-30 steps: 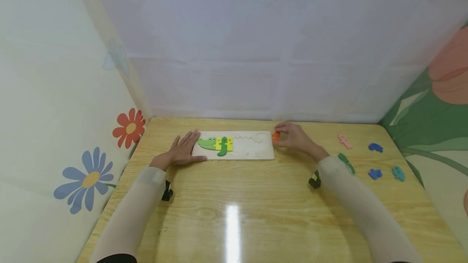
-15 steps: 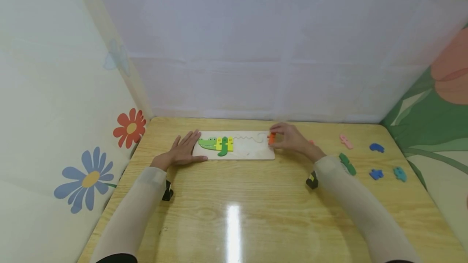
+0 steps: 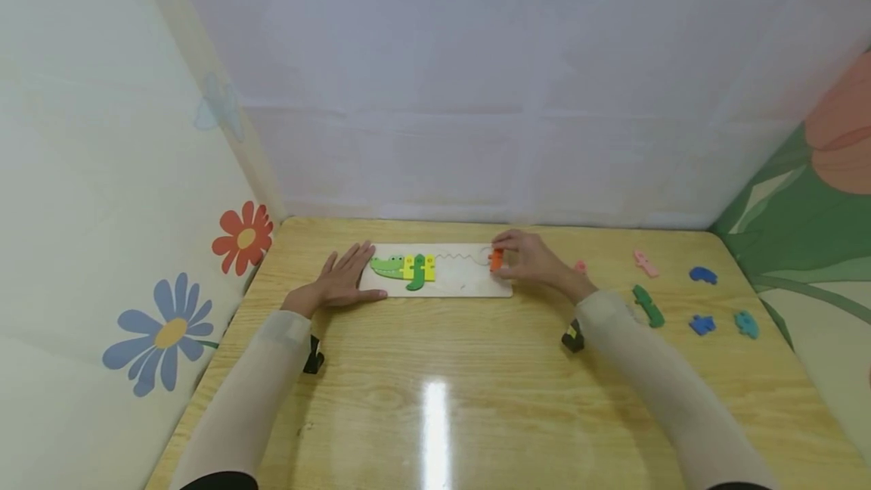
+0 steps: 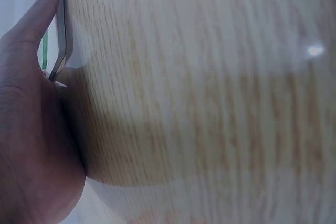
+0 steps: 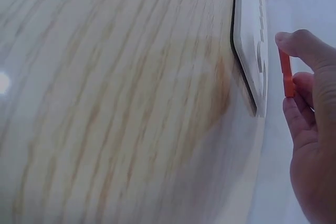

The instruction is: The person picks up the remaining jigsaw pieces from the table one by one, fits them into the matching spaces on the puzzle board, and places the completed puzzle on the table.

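Note:
A pale wooden puzzle board (image 3: 469, 286) lies near the back of the table. On its left half sit a green crocodile head piece (image 3: 388, 268), yellow body pieces (image 3: 429, 268) and a green leg piece (image 3: 415, 282). My left hand (image 3: 340, 278) rests spread on the board's left end, thumb along its front edge. Thumb and fingers of my right hand (image 3: 534, 259) pinch an orange puzzle piece (image 3: 497, 259) over the board's right end. In the right wrist view, that orange piece (image 5: 286, 72) is held on edge, apart from the board (image 5: 249, 40).
Loose pieces lie to the right: pink (image 3: 645, 263), dark green (image 3: 648, 306), dark blue (image 3: 703, 275), blue (image 3: 702, 324) and teal (image 3: 746, 324). Another pinkish piece (image 3: 581, 267) shows beside the right wrist. A white cloth wall (image 3: 435, 165) stands behind the table.
My right hand has moved left with the orange piece, from beside the board's right edge to over its right end. My left hand has stayed on the board.

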Demonstrator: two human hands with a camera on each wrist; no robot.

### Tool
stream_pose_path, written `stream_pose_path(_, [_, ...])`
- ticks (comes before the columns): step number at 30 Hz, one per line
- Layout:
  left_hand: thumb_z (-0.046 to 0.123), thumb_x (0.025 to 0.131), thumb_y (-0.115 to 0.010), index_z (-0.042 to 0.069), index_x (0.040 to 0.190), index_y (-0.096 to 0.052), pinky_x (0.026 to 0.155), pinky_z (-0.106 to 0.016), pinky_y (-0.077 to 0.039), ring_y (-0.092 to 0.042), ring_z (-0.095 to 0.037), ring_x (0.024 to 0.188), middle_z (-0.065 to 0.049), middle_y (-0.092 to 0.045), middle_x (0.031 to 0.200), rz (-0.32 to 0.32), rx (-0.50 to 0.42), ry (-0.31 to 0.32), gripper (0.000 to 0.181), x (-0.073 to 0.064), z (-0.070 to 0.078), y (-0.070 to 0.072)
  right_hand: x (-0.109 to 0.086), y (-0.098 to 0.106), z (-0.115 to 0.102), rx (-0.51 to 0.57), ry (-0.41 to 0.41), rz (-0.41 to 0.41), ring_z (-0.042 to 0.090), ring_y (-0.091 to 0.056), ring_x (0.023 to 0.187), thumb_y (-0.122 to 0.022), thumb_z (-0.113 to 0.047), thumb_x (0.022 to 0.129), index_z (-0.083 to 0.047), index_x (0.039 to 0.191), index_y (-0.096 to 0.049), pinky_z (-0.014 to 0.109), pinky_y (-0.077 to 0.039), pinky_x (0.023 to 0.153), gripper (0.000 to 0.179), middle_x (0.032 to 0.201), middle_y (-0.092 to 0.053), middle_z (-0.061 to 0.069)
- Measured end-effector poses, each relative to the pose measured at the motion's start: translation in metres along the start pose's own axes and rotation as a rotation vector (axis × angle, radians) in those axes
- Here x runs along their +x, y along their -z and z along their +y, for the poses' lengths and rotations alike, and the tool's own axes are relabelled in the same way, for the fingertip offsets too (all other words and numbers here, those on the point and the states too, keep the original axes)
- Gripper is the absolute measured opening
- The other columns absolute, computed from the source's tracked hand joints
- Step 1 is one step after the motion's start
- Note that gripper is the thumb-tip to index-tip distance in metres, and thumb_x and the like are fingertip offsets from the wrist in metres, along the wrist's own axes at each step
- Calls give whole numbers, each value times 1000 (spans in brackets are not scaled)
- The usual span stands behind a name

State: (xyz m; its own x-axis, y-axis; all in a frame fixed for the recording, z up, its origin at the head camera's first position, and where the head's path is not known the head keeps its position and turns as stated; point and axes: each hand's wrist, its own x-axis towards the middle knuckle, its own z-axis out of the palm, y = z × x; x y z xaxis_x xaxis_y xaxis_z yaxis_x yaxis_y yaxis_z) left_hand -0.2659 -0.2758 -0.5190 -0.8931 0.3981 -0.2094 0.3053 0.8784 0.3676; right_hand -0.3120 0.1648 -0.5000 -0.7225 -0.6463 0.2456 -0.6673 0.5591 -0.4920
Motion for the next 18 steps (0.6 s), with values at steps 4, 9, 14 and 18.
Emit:
stream_pose_path(4, [84,89,-56,2,170,-7,126,-68,7,1,-43,163,-21,-1,177,8,1,-1,125,1,-1,-2,3,-3,-5,-4,13,-6,43,-62,127,-90,-18,83,8,127,-72,57,-48,111,55,134,-68,24])
stream_pose_path(9, [79,90,-60,3,170,-7,126,-66,8,2,-42,164,-20,-1,178,11,1,4,123,2,-5,-6,8,-6,-9,15,68,9,42,-63,125,-91,-18,82,10,126,-72,55,-50,108,55,132,-68,24])
stream_pose_path(14, [70,92,-64,4,170,-7,126,-66,8,1,-41,164,-19,-2,178,10,-11,6,117,4,-7,-6,15,-7,-15,25,95,20,41,-64,124,-92,-18,81,11,124,-73,55,-51,108,55,130,-69,24])
stream_pose_path(18, [72,92,-63,4,170,-7,126,-66,8,1,-40,164,-18,-1,178,11,-8,6,118,5,-8,-6,20,-9,-19,18,93,15,40,-64,124,-92,-19,82,10,125,-73,54,-51,107,56,131,-69,23])
